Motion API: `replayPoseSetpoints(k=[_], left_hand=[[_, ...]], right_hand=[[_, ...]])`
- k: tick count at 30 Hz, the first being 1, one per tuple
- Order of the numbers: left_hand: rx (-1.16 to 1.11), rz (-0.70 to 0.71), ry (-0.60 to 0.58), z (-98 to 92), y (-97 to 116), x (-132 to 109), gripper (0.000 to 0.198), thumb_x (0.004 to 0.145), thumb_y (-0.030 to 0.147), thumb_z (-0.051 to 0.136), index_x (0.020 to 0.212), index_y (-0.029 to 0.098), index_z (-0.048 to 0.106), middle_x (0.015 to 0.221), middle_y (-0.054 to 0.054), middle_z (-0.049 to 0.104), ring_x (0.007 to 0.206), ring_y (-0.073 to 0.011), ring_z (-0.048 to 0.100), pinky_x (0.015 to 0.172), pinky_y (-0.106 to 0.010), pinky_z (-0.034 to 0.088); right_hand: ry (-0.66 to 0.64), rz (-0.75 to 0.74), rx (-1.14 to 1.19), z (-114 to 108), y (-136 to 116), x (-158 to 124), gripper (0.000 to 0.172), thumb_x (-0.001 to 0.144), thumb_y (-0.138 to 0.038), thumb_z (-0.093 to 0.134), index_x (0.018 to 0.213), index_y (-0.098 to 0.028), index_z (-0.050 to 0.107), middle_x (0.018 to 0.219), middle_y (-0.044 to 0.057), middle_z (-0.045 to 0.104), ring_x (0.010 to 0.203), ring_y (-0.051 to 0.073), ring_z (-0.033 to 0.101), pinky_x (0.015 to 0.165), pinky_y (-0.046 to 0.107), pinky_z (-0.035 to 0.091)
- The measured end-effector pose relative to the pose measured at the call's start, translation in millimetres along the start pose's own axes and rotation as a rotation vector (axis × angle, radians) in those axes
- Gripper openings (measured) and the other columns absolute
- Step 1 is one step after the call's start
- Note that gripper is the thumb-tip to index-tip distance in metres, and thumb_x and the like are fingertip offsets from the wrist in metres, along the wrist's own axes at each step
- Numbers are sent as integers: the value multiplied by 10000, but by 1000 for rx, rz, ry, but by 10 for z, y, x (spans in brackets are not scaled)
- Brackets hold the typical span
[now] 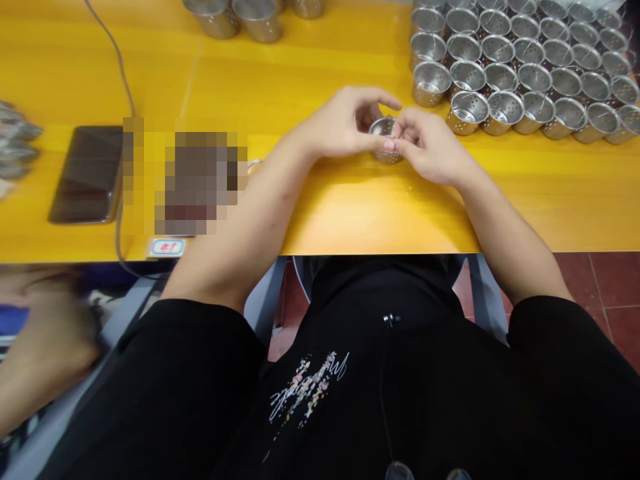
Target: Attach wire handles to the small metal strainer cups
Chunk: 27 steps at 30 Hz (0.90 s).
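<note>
A small perforated metal cup (386, 159) stands upright at the middle of the yellow table, between my two hands. My left hand (347, 123) curls around its left side, with the thumb across the near rim and the index finger arched over the top. At the cup's right rim, the fingers and thumb of my right hand (427, 143) are pinched together. Whatever they pinch is hidden or too small to make out. Both thumbs almost meet at the rim.
Rows of similar perforated cups (537, 110), several with thin wires across their tops, fill the back right. More cups (260, 20) stand at the back left. A dark phone (87, 175), a cable (120, 63) and a small label (167, 247) lie left. Another person's arm (47, 340) shows lower left.
</note>
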<state>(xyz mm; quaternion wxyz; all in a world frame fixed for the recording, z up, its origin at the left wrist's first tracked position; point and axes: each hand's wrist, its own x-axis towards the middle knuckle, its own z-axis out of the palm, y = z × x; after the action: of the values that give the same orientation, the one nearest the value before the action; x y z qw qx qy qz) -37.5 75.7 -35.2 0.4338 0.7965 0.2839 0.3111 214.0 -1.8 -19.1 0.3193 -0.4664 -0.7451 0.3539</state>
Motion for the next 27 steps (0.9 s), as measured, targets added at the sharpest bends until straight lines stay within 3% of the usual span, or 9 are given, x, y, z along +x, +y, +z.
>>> replayPoseSetpoints(k=[5, 10, 18, 22, 27], left_hand=[[10, -13, -11, -8, -13, 11, 986, 663, 935, 1117, 1431, 393, 819, 1072, -18, 885, 934, -278, 620, 913, -559, 542], [47, 15, -54, -44, -94, 62, 1014, 655, 930, 1123, 1467, 404, 817, 1028, -15, 840, 925, -291, 691, 877, -563, 601], [61, 48, -80, -81, -170, 99, 1039, 659, 994, 1108, 1467, 405, 824, 1057, -18, 872, 910, -270, 695, 849, -562, 639], [83, 51, -112, -60, -121, 96, 1069, 688, 1048, 1062, 1468, 354, 830, 1297, -40, 915, 960, -259, 716, 891, -549, 641], [118, 16, -71, -37, -184, 122, 1157, 752, 1143, 926, 1547, 317, 774, 1567, -42, 853, 1188, -295, 724, 1125, -590, 653]], right_hand=[[12, -17, -28, 1, 17, 4, 466, 1024, -577, 1039, 1031, -323, 648, 758, 1, 550, 801, 282, 536, 734, 426, 527], [35, -22, -159, 11, 18, 8, 373, 1088, -530, 972, 1035, -321, 668, 762, -4, 586, 784, 284, 566, 794, 458, 565], [32, -17, -201, 9, -20, 3, 472, 1077, -719, 911, 1026, -333, 644, 747, 2, 578, 766, 287, 536, 773, 464, 523], [19, 16, -163, -4, -67, 14, 568, 1009, -803, 955, 987, -332, 638, 719, -2, 562, 748, 277, 533, 736, 446, 470], [50, 57, -127, -77, -116, 15, 637, 922, -859, 1006, 944, -332, 649, 680, -5, 538, 722, 265, 519, 702, 431, 398]])
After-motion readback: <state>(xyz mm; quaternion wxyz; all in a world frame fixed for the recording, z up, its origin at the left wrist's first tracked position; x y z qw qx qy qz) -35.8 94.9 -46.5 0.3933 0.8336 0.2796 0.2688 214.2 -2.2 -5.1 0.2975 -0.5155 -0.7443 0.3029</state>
